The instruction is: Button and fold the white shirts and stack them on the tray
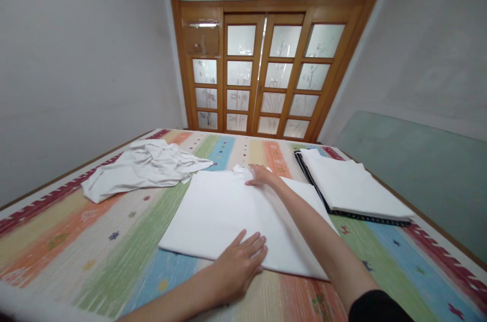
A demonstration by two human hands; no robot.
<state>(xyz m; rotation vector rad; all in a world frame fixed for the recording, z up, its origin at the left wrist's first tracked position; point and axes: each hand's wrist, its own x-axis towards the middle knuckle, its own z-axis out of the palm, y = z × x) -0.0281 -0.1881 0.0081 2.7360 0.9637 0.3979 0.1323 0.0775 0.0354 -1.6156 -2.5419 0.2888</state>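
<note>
A white shirt (213, 210), folded into a wide rectangle, lies flat in front of me on the striped cloth. My left hand (243, 261) rests on its near edge, palm down with the fingers stretched out. At the far edge, my right hand (262, 176) reaches over the shirt and touches it beside a small bunched part (240, 170) that looks like the collar. Its thumb and fingers are apart. The right forearm crosses above the right half of the shirt and hides some of it.
A crumpled white garment (148, 165) lies at the left. To the right is a stack with a folded white garment (353, 185) over a black one (371, 218). The striped, patterned cloth (125, 241) covers the table. Walls flank it, and wooden glass-paned doors (261, 88) stand beyond.
</note>
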